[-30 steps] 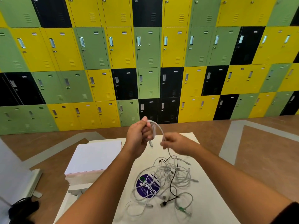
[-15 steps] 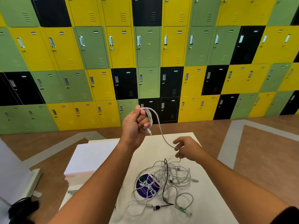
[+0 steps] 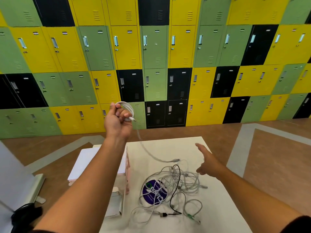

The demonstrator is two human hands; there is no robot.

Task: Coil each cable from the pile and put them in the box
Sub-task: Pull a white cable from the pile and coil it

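Left hand [image 3: 117, 120] rose since half a second ago; right hand [image 3: 207, 163] dropped the strand. I see left fingers curled round the white cable [image 3: 128, 109] loops, held high, I guess so the tail hangs clear of the pile [image 3: 173, 187] at mid table [image 3: 218, 207]. Right is spread, holding nothing, toward the right edge. Box [image 3: 99, 163] sits by the left edge.

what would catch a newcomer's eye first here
The wall of yellow, green and black lockers fills the background. In front of it the raised left hand grips a coiled white cable, whose tail hangs toward the tangled cable pile on the white table. The right hand hovers open right of the pile.
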